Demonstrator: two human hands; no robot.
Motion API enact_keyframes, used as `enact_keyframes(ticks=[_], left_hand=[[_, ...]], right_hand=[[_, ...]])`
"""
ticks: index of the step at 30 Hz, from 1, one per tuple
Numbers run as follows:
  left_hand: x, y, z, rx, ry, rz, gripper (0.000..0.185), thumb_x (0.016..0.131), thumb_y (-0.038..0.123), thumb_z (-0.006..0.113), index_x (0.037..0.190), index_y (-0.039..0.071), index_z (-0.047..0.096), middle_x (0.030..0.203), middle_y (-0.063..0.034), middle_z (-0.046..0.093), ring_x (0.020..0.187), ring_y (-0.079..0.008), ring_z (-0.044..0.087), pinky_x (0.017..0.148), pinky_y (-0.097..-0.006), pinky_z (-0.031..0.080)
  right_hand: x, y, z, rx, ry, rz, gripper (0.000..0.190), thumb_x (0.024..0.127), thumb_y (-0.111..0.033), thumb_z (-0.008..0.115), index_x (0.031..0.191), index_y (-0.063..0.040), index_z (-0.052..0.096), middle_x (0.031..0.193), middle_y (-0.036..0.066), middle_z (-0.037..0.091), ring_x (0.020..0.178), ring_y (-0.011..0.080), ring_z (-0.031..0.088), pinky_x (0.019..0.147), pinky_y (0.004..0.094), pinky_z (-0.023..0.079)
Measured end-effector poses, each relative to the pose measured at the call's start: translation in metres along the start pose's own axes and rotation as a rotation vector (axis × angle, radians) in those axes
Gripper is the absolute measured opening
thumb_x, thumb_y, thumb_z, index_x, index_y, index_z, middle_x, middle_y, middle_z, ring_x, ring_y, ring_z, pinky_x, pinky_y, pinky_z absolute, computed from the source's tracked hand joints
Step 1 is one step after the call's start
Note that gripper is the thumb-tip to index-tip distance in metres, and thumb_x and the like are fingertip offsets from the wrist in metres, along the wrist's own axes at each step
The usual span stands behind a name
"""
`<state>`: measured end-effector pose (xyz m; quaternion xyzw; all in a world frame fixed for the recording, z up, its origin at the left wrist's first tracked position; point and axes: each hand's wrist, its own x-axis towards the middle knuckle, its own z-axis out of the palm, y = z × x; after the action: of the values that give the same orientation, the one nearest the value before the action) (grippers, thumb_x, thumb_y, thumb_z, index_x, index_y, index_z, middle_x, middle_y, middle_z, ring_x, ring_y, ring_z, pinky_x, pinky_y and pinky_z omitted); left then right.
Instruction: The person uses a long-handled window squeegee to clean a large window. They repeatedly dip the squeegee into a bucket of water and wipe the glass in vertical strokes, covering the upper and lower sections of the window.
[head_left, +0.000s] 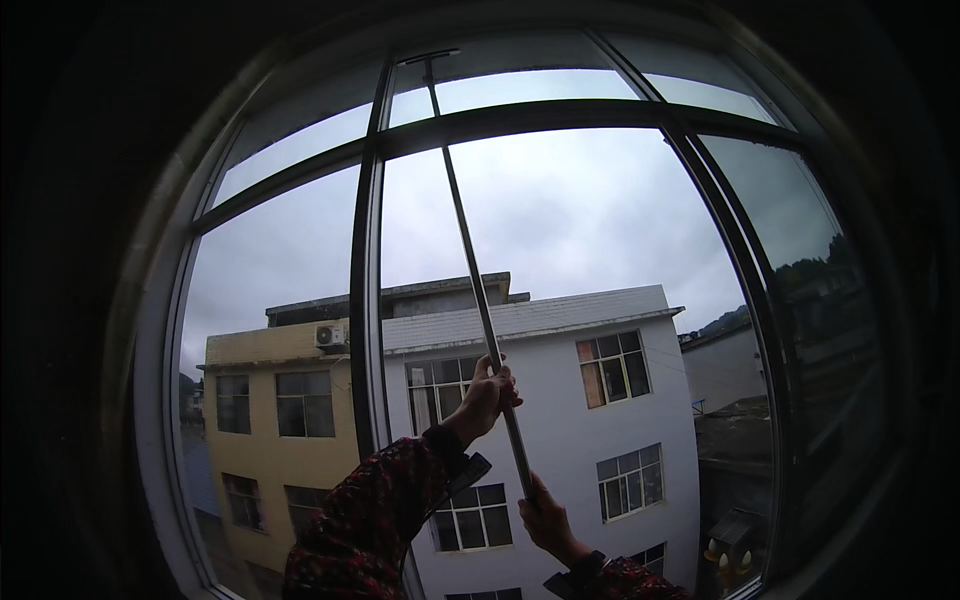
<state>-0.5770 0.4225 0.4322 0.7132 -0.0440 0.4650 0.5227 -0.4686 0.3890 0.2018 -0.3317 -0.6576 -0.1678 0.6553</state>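
Observation:
A long metal pole (466, 238) rises at a slight tilt in front of the window. At its top sits a window squeegee head (429, 58), up by the upper middle pane (517, 86). My left hand (487, 394) is wrapped around the pole at about mid-height of the big middle opening. Lower down, near the pole's bottom end, my right hand (551, 517) grips it too. Both arms wear dark red patterned sleeves with black cuffs. Whether the squeegee blade touches the glass, I cannot tell.
A dark horizontal window bar (525, 116) crosses behind the pole. Upright frame members stand at the left (367, 285) and the right (731, 225). Outside are a white building (555, 420), a yellow building (277, 352) with an air-conditioner unit (330, 336), and cloudy sky.

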Motion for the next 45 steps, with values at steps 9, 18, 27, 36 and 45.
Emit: enact_keyframes(ticks=[9,18,27,36,45], left_hand=[[-0.097,-0.092,0.1,0.0,-0.127,-0.24,0.047,0.091,0.021,0.058,0.121,0.011,0.023,0.094,-0.0077,0.047,0.09,-0.0222,0.058,0.093,-0.0429,0.048],[-0.213,-0.207,0.221,-0.168,-0.3,-0.239,0.028,0.092,0.018,0.057,0.112,0.008,0.039,0.097,-0.0098,0.056,0.092,-0.022,0.06,0.08,-0.0379,0.051],[-0.26,-0.248,0.291,-0.286,-0.379,-0.226,0.021,0.092,0.018,0.056,0.107,0.007,0.046,0.092,-0.0072,0.059,0.087,-0.0191,0.06,0.076,-0.0348,0.051],[-0.193,-0.223,0.313,-0.215,-0.62,-0.242,0.025,0.094,0.019,0.053,0.105,0.008,0.033,0.088,-0.0083,0.054,0.081,-0.0166,0.058,0.075,-0.0315,0.049],[-0.298,-0.261,0.359,-0.229,-0.498,-0.168,0.026,0.093,0.018,0.055,0.111,0.007,0.039,0.09,-0.0082,0.057,0.083,-0.0181,0.059,0.075,-0.0324,0.049]], right_hand=[[-0.164,0.021,-0.121,-0.027,0.057,0.28,0.033,0.085,-0.026,0.064,0.108,-0.003,0.056,0.07,0.002,0.054,0.059,0.0121,0.051,0.049,0.0268,0.042],[-0.34,-0.016,-0.288,-0.098,-0.156,0.255,0.038,0.085,-0.009,0.061,0.121,-0.003,0.048,0.059,0.011,0.049,0.048,0.0194,0.047,0.046,0.0344,0.04],[-0.424,-0.111,-0.362,-0.228,-0.088,0.562,0.014,0.088,-0.013,0.058,0.101,-0.007,0.054,0.058,0.014,0.05,0.049,0.0271,0.051,0.046,0.0377,0.039],[-0.378,-0.106,-0.346,-0.235,-0.009,0.596,0.017,0.09,-0.021,0.056,0.101,-0.008,0.055,0.06,0.014,0.052,0.049,0.0287,0.051,0.047,0.0395,0.04],[-0.433,-0.166,-0.356,-0.23,-0.017,0.907,0.021,0.092,-0.025,0.054,0.102,-0.006,0.058,0.067,0.016,0.059,0.056,0.0268,0.057,0.053,0.0373,0.043]])
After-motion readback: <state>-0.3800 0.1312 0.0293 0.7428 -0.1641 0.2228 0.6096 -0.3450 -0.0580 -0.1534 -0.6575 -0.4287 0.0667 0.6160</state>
